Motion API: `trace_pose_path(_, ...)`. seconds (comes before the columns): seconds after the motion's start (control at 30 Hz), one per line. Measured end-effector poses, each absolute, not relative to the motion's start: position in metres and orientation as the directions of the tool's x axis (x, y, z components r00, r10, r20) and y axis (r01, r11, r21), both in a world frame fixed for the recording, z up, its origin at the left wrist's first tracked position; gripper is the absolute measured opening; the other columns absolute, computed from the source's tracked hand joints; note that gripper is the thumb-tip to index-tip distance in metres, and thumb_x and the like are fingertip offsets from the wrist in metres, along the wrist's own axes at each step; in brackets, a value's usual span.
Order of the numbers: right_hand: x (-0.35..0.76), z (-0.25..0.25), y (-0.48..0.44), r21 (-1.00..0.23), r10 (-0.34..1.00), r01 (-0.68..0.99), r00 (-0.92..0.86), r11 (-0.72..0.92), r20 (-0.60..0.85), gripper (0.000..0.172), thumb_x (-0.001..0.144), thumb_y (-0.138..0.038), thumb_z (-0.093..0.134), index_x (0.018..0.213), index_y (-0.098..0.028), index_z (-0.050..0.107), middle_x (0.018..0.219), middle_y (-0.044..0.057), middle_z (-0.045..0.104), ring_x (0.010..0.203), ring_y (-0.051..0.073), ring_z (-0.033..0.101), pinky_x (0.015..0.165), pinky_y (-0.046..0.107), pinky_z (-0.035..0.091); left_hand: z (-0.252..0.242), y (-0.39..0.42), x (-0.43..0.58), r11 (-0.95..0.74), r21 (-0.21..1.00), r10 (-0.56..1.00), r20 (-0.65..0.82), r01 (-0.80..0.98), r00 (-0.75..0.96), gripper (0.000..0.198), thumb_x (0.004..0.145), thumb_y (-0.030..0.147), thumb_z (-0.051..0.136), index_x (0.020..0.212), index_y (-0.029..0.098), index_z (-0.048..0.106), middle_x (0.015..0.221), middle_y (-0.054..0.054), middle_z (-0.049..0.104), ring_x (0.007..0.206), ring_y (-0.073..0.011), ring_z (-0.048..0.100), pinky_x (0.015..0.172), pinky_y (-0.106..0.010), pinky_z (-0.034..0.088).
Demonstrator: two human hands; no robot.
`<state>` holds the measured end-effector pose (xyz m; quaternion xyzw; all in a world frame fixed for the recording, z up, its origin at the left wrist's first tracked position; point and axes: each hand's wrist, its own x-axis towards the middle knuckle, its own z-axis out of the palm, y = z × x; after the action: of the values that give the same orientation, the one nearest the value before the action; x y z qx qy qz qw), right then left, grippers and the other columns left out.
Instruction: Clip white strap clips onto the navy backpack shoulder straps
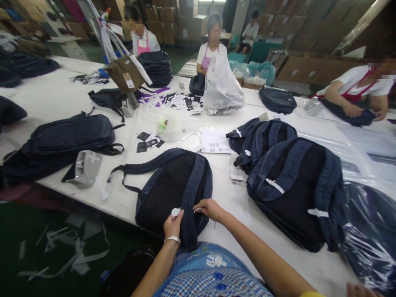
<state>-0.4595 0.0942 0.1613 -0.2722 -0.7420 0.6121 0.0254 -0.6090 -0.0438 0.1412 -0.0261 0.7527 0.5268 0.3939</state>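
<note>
A dark navy backpack lies on the table right in front of me, with its black back panel and straps facing up. My left hand pinches the rounded end of a white strip at the left edge of the near shoulder strap. On the strap's other edge, my right hand has thumb and fingers pressed together on a small white end. The strip's middle is hidden, apparently beneath the strap. The backpack's other shoulder strap stretches loosely left across the table.
Navy backpacks with white strips round their straps are piled at right, beside plastic-wrapped ones. More backpacks lie left, near a grey plastic piece. Black tags and a handwritten paper lie beyond. Co-workers sit across the table.
</note>
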Motion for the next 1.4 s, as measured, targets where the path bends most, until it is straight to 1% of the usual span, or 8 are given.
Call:
trace_pose_path(0.07, -0.469, 0.162, 0.091, -0.862, 0.489, 0.369, -0.856, 0.348, -0.169, 0.02, 0.08, -0.022, 0.06, 0.094, -0.026, 0.074, 0.102, 0.003, 0.068, 0.098, 0.018, 0.061, 0.088, 0.028, 0.045, 0.14, -0.043, -0.606, 0.429, 0.793, 0.405, -0.597, -0.433, -0.693, 0.03, 0.063, 0.02, 0.079, 0.091, 0.012, 0.072, 0.089, -0.011, 0.073, 0.091, -0.0262, 0.068, 0.087, -0.036, 0.053)
trace_pose_path(0.13, -0.477, 0.16, 0.087, -0.837, 0.512, 0.371, -0.849, 0.402, -0.13, 0.017, 0.081, -0.024, 0.061, 0.092, -0.028, 0.074, 0.099, 0.001, 0.068, 0.092, 0.016, 0.062, 0.082, 0.025, 0.046, 0.137, -0.043, -0.604, 0.421, 0.815, 0.432, -0.567, -0.399, -0.701, 0.031, 0.062, 0.02, 0.079, 0.091, 0.012, 0.072, 0.09, -0.011, 0.073, 0.09, -0.0263, 0.068, 0.086, -0.036, 0.053)
trace_pose_path(0.33, -0.49, 0.147, 0.075, -0.875, 0.559, 0.469, -0.76, 0.119, -0.331, 0.024, 0.078, -0.041, 0.065, 0.088, -0.021, 0.072, 0.07, -0.001, 0.069, 0.056, 0.013, 0.062, 0.056, 0.021, 0.044, 0.135, -0.042, -0.605, 0.469, 0.853, 0.511, -0.473, -0.229, -0.717, 0.028, 0.063, 0.026, 0.076, 0.088, 0.014, 0.072, 0.086, -0.009, 0.074, 0.086, -0.0262, 0.069, 0.082, -0.035, 0.053)
trace_pose_path(0.47, -0.488, 0.146, 0.074, -0.887, 0.551, 0.453, -0.765, 0.092, -0.333, 0.029, 0.08, -0.045, 0.059, 0.081, -0.019, 0.071, 0.067, -0.001, 0.067, 0.046, 0.01, 0.058, 0.052, 0.02, 0.042, 0.138, -0.046, -0.606, 0.456, 0.873, 0.575, -0.438, -0.174, -0.69, 0.034, 0.063, 0.034, 0.076, 0.091, 0.015, 0.073, 0.09, -0.009, 0.073, 0.089, -0.0259, 0.068, 0.083, -0.034, 0.052)
trace_pose_path(0.73, -0.477, 0.146, 0.073, -0.905, 0.529, 0.425, -0.772, 0.019, -0.352, 0.028, 0.079, -0.045, 0.06, 0.083, -0.019, 0.072, 0.063, -0.001, 0.067, 0.05, 0.011, 0.061, 0.055, 0.02, 0.045, 0.131, -0.064, -0.603, 0.471, 0.822, 0.569, -0.56, -0.32, -0.602, 0.044, 0.063, 0.045, 0.074, 0.096, 0.015, 0.072, 0.093, -0.01, 0.072, 0.086, -0.0263, 0.067, 0.068, -0.033, 0.056)
trace_pose_path(0.93, -0.491, 0.145, 0.066, -0.914, 0.584, 0.395, -0.721, -0.093, -0.372, 0.028, 0.075, -0.045, 0.064, 0.08, -0.018, 0.071, 0.056, -0.002, 0.063, 0.044, 0.01, 0.056, 0.047, 0.019, 0.041, 0.124, -0.059, -0.611, 0.478, 0.867, 0.588, -0.435, -0.14, -0.682, 0.04, 0.061, 0.043, 0.073, 0.089, 0.014, 0.07, 0.078, -0.007, 0.071, 0.074, -0.0231, 0.067, 0.065, -0.031, 0.054)
trace_pose_path(1.2, -0.498, 0.14, 0.06, -0.907, 0.557, 0.398, -0.727, -0.136, -0.402, 0.022, 0.072, -0.038, 0.068, 0.076, -0.017, 0.066, 0.057, -0.002, 0.063, 0.043, 0.009, 0.056, 0.043, 0.016, 0.039, 0.151, -0.06, -0.607, 0.41, 0.907, 0.653, -0.366, -0.096, -0.663, 0.031, 0.067, 0.038, 0.07, 0.089, 0.016, 0.065, 0.09, -0.01, 0.071, 0.089, -0.0236, 0.067, 0.082, -0.032, 0.053)
trace_pose_path(1.4, -0.499, 0.138, 0.059, -0.892, 0.552, 0.426, -0.713, -0.149, -0.432, 0.019, 0.075, -0.034, 0.065, 0.078, -0.016, 0.066, 0.059, -0.001, 0.063, 0.044, 0.008, 0.057, 0.042, 0.016, 0.038, 0.169, -0.06, -0.605, 0.421, 0.907, 0.679, -0.331, -0.022, -0.655, 0.028, 0.07, 0.037, 0.067, 0.09, 0.018, 0.067, 0.089, -0.009, 0.072, 0.086, -0.0228, 0.068, 0.082, -0.031, 0.053)
